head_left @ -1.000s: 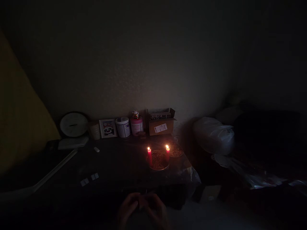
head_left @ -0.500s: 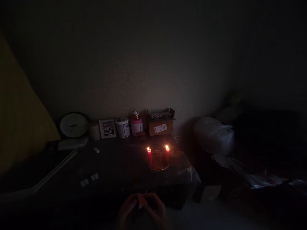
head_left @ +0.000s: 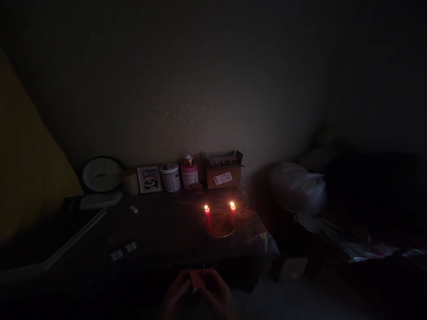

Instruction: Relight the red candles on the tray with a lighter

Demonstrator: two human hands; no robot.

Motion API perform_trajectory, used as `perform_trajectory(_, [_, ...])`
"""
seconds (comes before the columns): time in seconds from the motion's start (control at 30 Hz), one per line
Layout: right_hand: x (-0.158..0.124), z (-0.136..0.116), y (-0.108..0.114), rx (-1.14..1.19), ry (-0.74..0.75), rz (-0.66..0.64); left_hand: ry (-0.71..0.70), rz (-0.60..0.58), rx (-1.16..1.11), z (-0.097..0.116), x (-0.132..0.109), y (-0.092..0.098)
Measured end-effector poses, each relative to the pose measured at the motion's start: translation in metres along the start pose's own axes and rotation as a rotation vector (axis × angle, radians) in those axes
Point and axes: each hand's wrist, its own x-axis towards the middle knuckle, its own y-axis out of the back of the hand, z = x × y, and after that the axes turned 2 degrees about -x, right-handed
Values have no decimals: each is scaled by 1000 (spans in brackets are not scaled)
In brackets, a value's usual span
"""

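Observation:
Close to me, at the bottom of the head view, both hands are curled around a small reddish flat piece (head_left: 196, 281). It looks like a little box or folded card, but the dark hides its kind. My left hand (head_left: 176, 288) pinches it from the left, and my right hand (head_left: 216, 288) has fingers on its right side. Beyond them, on the dark table, two lit red candles, the left candle (head_left: 207, 218) and the right candle (head_left: 232, 214), stand upright at a round tray (head_left: 222, 236) with a brownish inside.
Along the wall stand a round clock (head_left: 102, 174), a panda picture frame (head_left: 150, 179), a white tin (head_left: 171, 178), a pink-lidded jar (head_left: 190, 177) and an open cardboard box (head_left: 224, 178). Small white pieces (head_left: 123, 251) lie left on the table. A plastic bag (head_left: 296, 189) sits at right.
The reddish piece has turned slightly between my fingers, and its pale lower end shows less. My hands stay in almost the same place. The candles have not moved.

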Motion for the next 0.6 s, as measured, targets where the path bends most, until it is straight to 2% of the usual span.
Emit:
perform_trajectory(0.17, [1, 1, -1, 8, 22, 1, -22, 8, 32, -2, 3, 0])
perform_trajectory(0.33, [1, 5, -2, 43, 53, -25, -2, 33, 177, -1, 11, 9])
perform_trajectory(0.6, [-4, 4, -13, 94, 51, 66, 25, 38, 198, 0, 6, 8])
